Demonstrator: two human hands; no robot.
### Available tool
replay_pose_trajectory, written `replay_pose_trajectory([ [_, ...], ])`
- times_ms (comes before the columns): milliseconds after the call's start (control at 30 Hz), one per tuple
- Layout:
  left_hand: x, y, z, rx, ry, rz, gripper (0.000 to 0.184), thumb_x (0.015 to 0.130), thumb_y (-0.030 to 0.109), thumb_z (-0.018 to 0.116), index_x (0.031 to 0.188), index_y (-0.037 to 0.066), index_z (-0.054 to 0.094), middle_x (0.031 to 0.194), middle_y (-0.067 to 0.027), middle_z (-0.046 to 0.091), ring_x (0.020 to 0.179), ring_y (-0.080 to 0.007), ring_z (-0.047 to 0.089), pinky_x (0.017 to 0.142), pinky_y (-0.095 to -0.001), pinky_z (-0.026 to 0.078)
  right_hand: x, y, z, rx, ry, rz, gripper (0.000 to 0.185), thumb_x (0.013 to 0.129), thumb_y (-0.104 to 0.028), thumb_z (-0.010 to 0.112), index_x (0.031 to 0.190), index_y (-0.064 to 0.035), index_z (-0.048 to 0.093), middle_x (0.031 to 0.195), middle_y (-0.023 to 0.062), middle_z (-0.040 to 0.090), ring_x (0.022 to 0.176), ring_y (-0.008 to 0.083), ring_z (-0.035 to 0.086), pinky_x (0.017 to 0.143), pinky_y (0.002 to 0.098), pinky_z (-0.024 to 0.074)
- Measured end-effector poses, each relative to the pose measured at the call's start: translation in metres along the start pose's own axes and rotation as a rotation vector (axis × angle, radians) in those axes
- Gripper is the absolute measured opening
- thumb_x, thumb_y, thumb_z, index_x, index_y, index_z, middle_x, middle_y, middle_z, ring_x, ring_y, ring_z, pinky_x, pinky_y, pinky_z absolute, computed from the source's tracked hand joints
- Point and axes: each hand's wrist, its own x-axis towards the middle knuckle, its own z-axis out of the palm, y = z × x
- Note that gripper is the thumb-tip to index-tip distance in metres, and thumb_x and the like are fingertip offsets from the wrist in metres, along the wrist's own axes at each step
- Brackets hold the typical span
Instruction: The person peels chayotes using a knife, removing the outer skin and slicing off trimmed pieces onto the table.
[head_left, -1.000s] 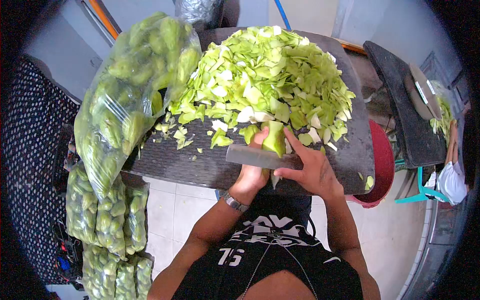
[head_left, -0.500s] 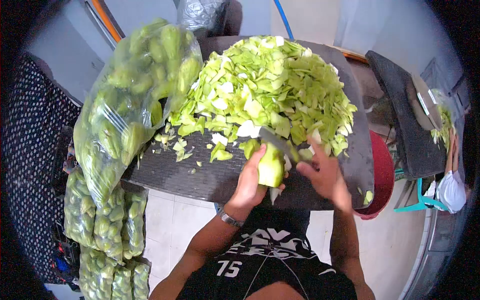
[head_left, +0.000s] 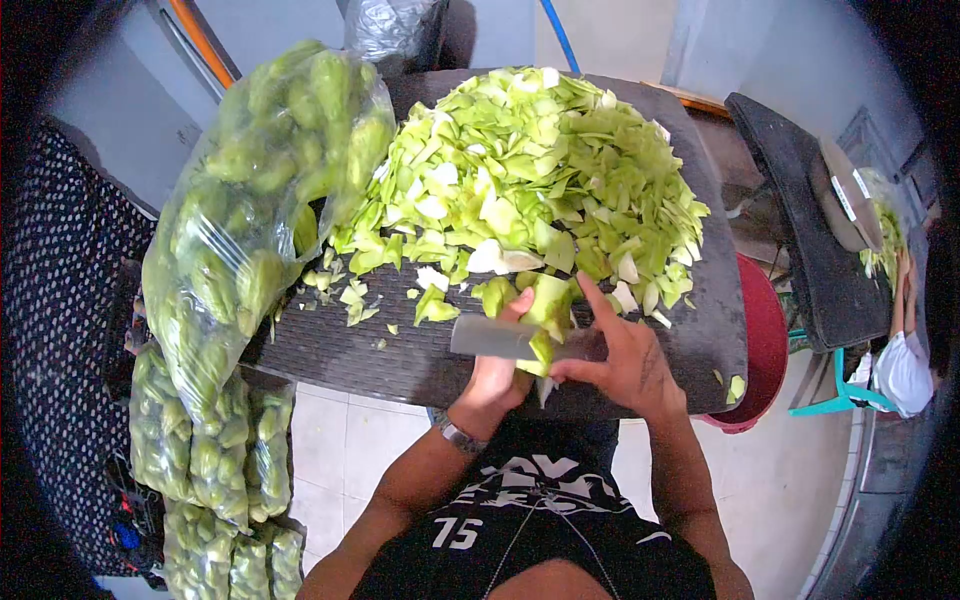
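My left hand (head_left: 497, 378), with a watch on its wrist, is closed round a pale green chayote (head_left: 550, 303) at the front edge of the table. A broad-bladed knife (head_left: 488, 338) is in my right hand (head_left: 635, 368); its blade lies across the lower part of the chayote and passes in front of my left fingers. A green slice sits against the blade. Just beyond my hands rises a large heap of chayote slices (head_left: 540, 180) on the dark woven-pattern table (head_left: 345, 350).
A clear bag of whole chayotes (head_left: 225, 220) leans over the table's left side, with several more filled bags (head_left: 215, 440) below. By the right edge stands a red tub (head_left: 752, 350). Farther right, another person's arm (head_left: 905, 290) reaches to a second dark table (head_left: 800, 220).
The knife has swung from the chayote's far end down and left across its near part. My right hand has turned with it, while my left hand stays nearly in place.
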Motion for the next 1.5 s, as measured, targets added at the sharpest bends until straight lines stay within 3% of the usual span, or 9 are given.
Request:
replay_pose_trajectory([
  [167, -0.010, 0.009, -0.002, -0.023, -0.070, -0.149, 0.059, 0.103, 0.055, 0.043, 0.132, 0.004, 0.056, 0.103, -0.0155, 0.070, 0.077, -0.0312, 0.072, 0.048, -0.0389, 0.056, 0.006, 0.042, -0.017, -0.025, 0.100, 0.194, 0.093, 0.085, -0.047, 0.081, 0.155, -0.0040, 0.038, 0.106, 0.0315, 0.071, 0.099, 0.0461, 0.071, 0.086, 0.0486, 0.0563],
  [300, -0.013, 0.017, 0.004, -0.061, 0.012, -0.170, 0.057, 0.104, 0.054, 0.042, 0.130, 0.005, 0.057, 0.100, -0.0152, 0.070, 0.075, -0.0311, 0.071, 0.053, -0.0428, 0.057, 0.004, 0.048, -0.025, 0.006, 0.129, 0.269, 0.078, 0.090, -0.041, 0.079, 0.149, -0.0016, 0.046, 0.104, 0.0307, 0.072, 0.099, 0.0452, 0.072, 0.085, 0.0472, 0.0560],
  [667, 0.015, -0.011, -0.023, -0.066, 0.053, 0.033, 0.053, 0.102, 0.050, 0.056, 0.137, 0.010, 0.053, 0.111, -0.0109, 0.068, 0.096, -0.0267, 0.070, 0.059, -0.0475, 0.060, 0.005, -0.008, -0.001, 0.085, -0.140, 0.145, 0.107, 0.079, -0.056, 0.083, 0.159, -0.0081, 0.031, 0.093, 0.0267, 0.070, 0.091, 0.0426, 0.072, 0.079, 0.0472, 0.0556],
  [1000, 0.008, 0.005, -0.022, -0.082, 0.082, -0.169, 0.054, 0.103, 0.056, 0.047, 0.132, 0.011, 0.056, 0.102, -0.0122, 0.070, 0.077, -0.0335, 0.071, 0.049, -0.0465, 0.053, 0.021, 0.034, -0.005, -0.020, -0.062, 0.109, 0.098, 0.080, -0.051, 0.083, 0.155, -0.0059, 0.038, 0.100, 0.0303, 0.070, 0.095, 0.0436, 0.072, 0.081, 0.0448, 0.0572],
  [1100, 0.003, 0.020, -0.024, -0.102, 0.023, -0.204, 0.053, 0.103, 0.056, 0.044, 0.130, 0.011, 0.057, 0.102, -0.0126, 0.070, 0.074, -0.0333, 0.071, 0.048, -0.0455, 0.052, 0.017, 0.073, -0.010, -0.133, 0.176, 0.130, 0.089, 0.083, -0.049, 0.082, 0.150, -0.0030, 0.046, 0.090, 0.0292, 0.070, 0.087, 0.0438, 0.072, 0.075, 0.0465, 0.0569],
  [1167, -0.001, 0.032, -0.022, -0.104, 0.050, -0.206, 0.053, 0.103, 0.055, 0.044, 0.129, 0.010, 0.058, 0.103, -0.0124, 0.070, 0.073, -0.0332, 0.071, 0.048, -0.0452, 0.052, 0.018, 0.055, -0.038, -0.192, 0.091, 0.341, 0.081, 0.086, -0.048, 0.080, 0.145, -0.0007, 0.051, 0.080, 0.0255, 0.068, 0.075, 0.0420, 0.071, 0.068, 0.0485, 0.0544],
  [1367, 0.013, 0.027, -0.019, 0.003, 0.157, 0.011, 0.041, 0.102, 0.043, 0.057, 0.127, 0.010, 0.060, 0.108, -0.0111, 0.071, 0.086, -0.0290, 0.072, 0.069, -0.0462, 0.062, 0.007, 0.049, -0.024, -0.077, 0.145, 0.236, 0.074, 0.088, -0.046, 0.079, 0.141, 0.0001, 0.054, 0.079, 0.0230, 0.068, 0.072, 0.0361, 0.071, 0.068, 0.0451, 0.0545],
  [1400, 0.016, 0.024, -0.024, -0.002, 0.133, 0.019, 0.042, 0.102, 0.042, 0.059, 0.128, 0.010, 0.058, 0.109, -0.0108, 0.070, 0.088, -0.0285, 0.072, 0.072, -0.0470, 0.062, 0.009, 0.028, -0.023, 0.178, 0.098, 0.306, 0.077, 0.086, -0.047, 0.080, 0.141, 0.0006, 0.053, 0.085, 0.0234, 0.071, 0.079, 0.0357, 0.073, 0.071, 0.0434, 0.0557],
  [1500, 0.012, 0.018, -0.019, -0.058, 0.113, 0.093, 0.041, 0.104, 0.041, 0.054, 0.127, 0.007, 0.060, 0.113, -0.0118, 0.071, 0.099, -0.0321, 0.072, 0.082, -0.0538, 0.062, 0.005, 0.002, -0.007, 0.220, -0.016, 0.296, 0.082, 0.083, -0.050, 0.082, 0.141, 0.0007, 0.053, 0.093, 0.0250, 0.073, 0.086, 0.0371, 0.075, 0.075, 0.0429, 0.0566],
])
